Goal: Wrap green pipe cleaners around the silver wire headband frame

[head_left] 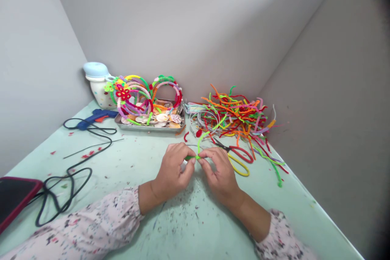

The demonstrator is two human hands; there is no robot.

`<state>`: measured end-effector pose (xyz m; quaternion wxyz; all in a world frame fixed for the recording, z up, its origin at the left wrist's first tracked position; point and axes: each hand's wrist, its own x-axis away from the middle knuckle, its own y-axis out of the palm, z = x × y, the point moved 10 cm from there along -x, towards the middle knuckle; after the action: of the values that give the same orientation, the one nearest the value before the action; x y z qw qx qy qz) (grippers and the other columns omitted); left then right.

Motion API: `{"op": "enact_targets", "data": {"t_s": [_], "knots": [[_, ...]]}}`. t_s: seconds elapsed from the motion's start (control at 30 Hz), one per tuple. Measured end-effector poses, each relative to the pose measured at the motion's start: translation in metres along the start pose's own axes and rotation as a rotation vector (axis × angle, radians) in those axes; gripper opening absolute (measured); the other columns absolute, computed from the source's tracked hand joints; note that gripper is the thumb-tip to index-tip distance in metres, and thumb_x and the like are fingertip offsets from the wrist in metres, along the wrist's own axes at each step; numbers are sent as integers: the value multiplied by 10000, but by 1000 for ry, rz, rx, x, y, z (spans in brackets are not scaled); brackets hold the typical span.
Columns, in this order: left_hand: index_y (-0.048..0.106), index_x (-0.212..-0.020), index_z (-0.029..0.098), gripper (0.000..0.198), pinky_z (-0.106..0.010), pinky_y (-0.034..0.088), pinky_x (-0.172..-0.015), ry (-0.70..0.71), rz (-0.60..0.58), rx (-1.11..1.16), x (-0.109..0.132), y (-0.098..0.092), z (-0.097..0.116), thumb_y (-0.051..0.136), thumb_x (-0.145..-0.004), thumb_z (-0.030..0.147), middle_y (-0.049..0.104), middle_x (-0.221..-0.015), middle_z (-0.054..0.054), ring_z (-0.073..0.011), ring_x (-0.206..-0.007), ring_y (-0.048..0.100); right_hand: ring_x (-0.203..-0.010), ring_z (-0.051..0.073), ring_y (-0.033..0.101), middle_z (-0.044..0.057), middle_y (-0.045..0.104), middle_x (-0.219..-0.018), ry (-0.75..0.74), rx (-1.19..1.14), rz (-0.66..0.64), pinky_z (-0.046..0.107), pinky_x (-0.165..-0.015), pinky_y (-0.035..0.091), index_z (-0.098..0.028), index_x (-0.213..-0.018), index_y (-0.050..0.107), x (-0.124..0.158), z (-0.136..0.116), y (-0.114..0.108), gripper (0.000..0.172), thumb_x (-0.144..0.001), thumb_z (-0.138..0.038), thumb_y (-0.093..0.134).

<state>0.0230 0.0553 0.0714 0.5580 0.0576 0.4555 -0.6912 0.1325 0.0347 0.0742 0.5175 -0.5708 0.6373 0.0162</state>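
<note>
A bright green pipe cleaner (199, 145) stands up between my two hands, its lower part bent and pinched. My left hand (176, 167) closes thumb and forefinger on the green piece from the left. From the other side, my right hand (219, 172) pinches the same pipe cleaner, fingertips nearly meeting the left ones. A thin grey band shows partly behind the fingers; most of it is hidden. Just beyond my right hand lie scissors (240, 154) with one red and one yellow handle loop.
A metal tray (146, 128) holds shells and wrapped headbands (134, 93). Behind it stands a white jar (100, 89) with a blue lid. Pipe cleaners (237, 109) pile up at back right. A blue glue gun (97, 118), black cord (71, 174) and red-edged phone or tablet (18, 199) lie left.
</note>
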Motion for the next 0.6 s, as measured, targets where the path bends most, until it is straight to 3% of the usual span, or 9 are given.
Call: {"op": "enact_targets", "data": {"t_s": [0.6], "knots": [[537, -869, 192, 100, -377, 381, -780, 3, -22, -6, -1, 1, 2, 439, -887, 203, 542, -795, -43, -205, -807, 510, -901, 207, 556, 39, 610, -908, 66, -101, -25, 376, -830, 414, -223, -942, 567, -3, 5, -2, 84, -876, -189, 526]]}}
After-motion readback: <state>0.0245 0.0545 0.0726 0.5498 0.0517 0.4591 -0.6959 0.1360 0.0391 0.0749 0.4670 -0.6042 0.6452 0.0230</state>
